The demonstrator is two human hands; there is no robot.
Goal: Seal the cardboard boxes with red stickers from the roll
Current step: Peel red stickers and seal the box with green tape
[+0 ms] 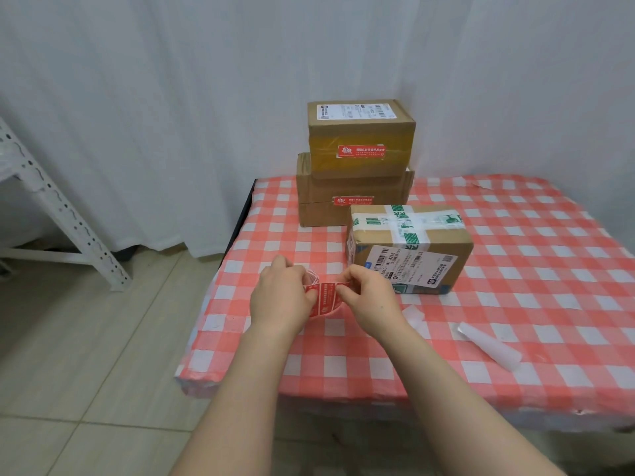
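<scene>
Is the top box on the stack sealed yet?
Sealed: the top box is closed, with a red sticker stuck across its taped front seam.

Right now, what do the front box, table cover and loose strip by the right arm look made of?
Front box: brown cardboard, matte; glossy green-printed tape crosses it. Table cover: probably thin plastic sheet, wrinkled at the corner. Loose strip: translucent white, curled; likely sticker backing, paper or film unclear.

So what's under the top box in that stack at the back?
A second, slightly wider cardboard box, sitting on the checked tablecloth, a red sticker on its front. The top box covers most of its top face, so that is hidden.
</scene>
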